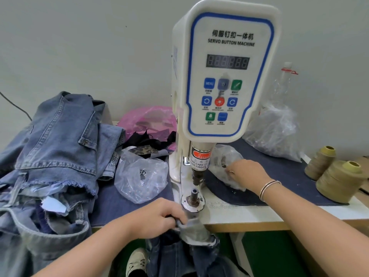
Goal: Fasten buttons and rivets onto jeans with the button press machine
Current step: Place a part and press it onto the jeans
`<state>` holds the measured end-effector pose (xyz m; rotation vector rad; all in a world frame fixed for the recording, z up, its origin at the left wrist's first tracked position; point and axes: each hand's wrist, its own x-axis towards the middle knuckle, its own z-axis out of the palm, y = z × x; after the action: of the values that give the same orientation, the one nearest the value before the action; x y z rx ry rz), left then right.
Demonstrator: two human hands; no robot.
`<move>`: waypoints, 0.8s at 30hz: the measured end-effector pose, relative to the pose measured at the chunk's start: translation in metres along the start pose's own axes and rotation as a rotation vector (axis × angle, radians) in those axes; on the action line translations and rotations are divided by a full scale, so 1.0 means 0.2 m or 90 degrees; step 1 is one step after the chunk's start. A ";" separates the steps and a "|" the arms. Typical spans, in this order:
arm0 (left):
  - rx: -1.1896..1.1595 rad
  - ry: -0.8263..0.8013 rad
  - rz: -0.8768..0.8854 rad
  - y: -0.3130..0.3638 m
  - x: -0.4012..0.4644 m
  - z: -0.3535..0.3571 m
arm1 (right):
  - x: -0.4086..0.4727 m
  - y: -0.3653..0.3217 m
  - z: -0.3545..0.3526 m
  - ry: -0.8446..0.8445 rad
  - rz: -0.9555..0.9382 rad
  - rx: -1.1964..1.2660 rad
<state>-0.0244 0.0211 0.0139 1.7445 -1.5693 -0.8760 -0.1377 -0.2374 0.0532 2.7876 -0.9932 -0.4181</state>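
Left hand (157,215) curled round a fold of jeans (191,242) at the table's front edge, cloth hanging down from the grip toward the floor. Just beyond its knuckles: lower die post (194,195) of the button press machine (223,76), bare, with upper punch (196,176) straight above it, gap open between the two. Right hand (246,172) reaching past the punch into a clear plastic bag (223,156), fingers bent down inside the bag mouth; cannot tell what, if anything, is pinched there. Two thin bracelets (268,188) on that wrist. Left of left hand: crumpled clear bag (139,176), then a heap of denim garments (60,146) spilling over the table side. Behind those: pink bag (149,116) and dark fabric scraps (149,138). Beyond right hand: larger clear bag (275,132) with an empty plastic bottle (283,80) behind it. Right of right hand: two tan thread cones (339,176), well apart from it. Machine column and head standing between the two hands' zones, blocking direct line from left side to the bag. Surface: white table (249,214) with printed ruler strip near the die, dark blue cloth mat (279,170) over much of it. Plain pale wall (79,47) behind; green panel (269,252) under table; a shoe (135,260) visible below the jeans.
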 end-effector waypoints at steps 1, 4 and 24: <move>0.044 0.032 -0.007 -0.02 0.00 0.00 | 0.01 -0.02 -0.01 -0.042 -0.006 -0.037; 0.087 0.307 -0.087 -0.10 -0.01 0.01 | 0.01 -0.05 0.00 -0.059 -0.036 -0.108; 0.113 0.422 -0.131 -0.16 0.02 0.06 | 0.00 -0.08 0.05 0.085 0.001 -0.062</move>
<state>-0.0151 0.0208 -0.0202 2.0645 -1.0593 -0.1928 -0.1313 -0.2251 0.0410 2.6879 -0.9202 -0.2672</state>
